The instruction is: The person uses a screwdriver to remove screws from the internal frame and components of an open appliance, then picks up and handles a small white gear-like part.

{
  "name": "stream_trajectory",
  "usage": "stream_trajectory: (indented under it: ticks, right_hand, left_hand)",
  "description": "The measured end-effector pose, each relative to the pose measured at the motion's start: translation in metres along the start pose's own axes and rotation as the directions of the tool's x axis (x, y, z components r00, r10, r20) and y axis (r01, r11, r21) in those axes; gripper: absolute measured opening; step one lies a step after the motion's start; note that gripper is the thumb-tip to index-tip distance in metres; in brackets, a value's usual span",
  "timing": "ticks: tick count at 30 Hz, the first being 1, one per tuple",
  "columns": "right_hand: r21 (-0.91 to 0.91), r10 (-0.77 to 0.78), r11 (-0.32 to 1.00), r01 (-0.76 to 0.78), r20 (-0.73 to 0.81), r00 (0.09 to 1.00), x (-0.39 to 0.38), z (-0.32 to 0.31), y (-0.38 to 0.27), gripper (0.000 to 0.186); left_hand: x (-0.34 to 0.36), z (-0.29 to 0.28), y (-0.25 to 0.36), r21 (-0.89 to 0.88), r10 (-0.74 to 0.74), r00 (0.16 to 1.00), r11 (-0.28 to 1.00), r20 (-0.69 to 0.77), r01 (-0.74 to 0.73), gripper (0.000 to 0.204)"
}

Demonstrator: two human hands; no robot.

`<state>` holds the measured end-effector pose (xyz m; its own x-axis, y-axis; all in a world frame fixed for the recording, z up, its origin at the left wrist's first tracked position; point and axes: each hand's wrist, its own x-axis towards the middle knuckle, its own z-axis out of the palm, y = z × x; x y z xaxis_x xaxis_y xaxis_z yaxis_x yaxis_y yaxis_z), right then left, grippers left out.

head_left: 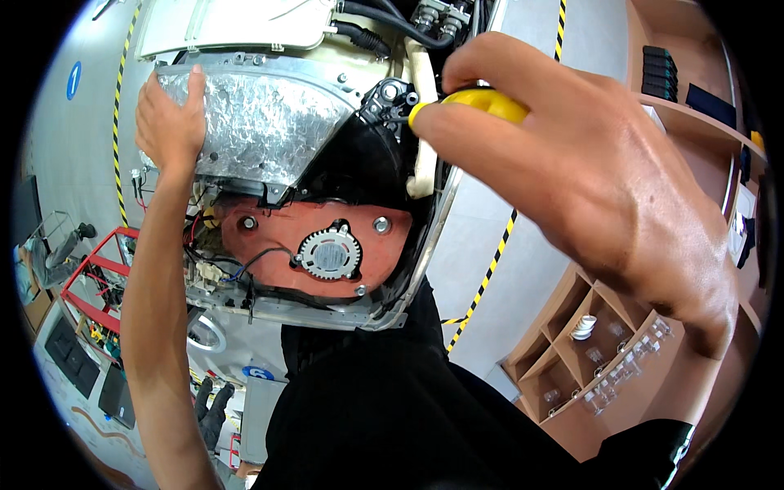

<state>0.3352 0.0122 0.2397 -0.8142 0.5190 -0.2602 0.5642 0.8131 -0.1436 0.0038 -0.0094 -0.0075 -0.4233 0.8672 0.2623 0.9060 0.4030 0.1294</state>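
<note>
A wide silver metal cover (260, 122) lies at the top of an opened appliance. Its left edge is gripped by my left hand (170, 122), thumb on the upper surface and fingers along the rim. My right hand (555, 147) is closed round the yellow handle of a screwdriver (482, 102). The screwdriver's thin shaft points left into a dark bracketed part (388, 102) beside the cover's right end; its tip is too small to make out. Below the cover sits a reddish-brown plate (269, 265) with a round toothed part (329, 253) and several bolts.
A white plastic panel (233, 24) and black hoses (392, 23) are at the far side of the appliance. Loose wires (196, 229) hang at its left. Wooden shelving (563, 351) stands to the right, and a red frame (98, 269) to the left. Another person's legs (53, 253) show far left.
</note>
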Motion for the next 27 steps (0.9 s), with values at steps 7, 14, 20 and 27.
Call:
stream_trajectory:
  ticks: [7, 14, 20, 27]
  right_hand:
    - [-0.040, 0.049, 0.998, -0.045, 0.110, 0.993, -0.007, -0.001, -0.001, 0.032]
    - [-0.011, 0.155, 0.988, -0.155, 0.026, 0.988, 0.002, -0.002, -0.032, 0.033]
    - [-0.059, 0.187, 0.982, -0.180, 0.130, 0.974, 0.000, 0.005, -0.016, 0.029]
    - [0.003, -0.003, 1.000, 0.003, -0.026, 1.000, -0.009, 0.006, -0.014, 0.035]
  left_hand:
    - [-0.003, -0.001, 0.000, -0.025, 0.012, 1.000, 1.000, -0.007, -0.012, 0.082]
    - [-0.002, 0.005, -0.004, 0.009, 0.020, 1.000, 1.000, -0.023, -0.020, 0.085]
    - [-0.004, 0.007, -0.004, 0.009, 0.003, 1.000, 1.000, -0.018, -0.003, 0.086]
    - [-0.003, 0.005, -0.002, -0.011, -0.026, 0.999, 1.000, 0.019, 0.027, 0.088]
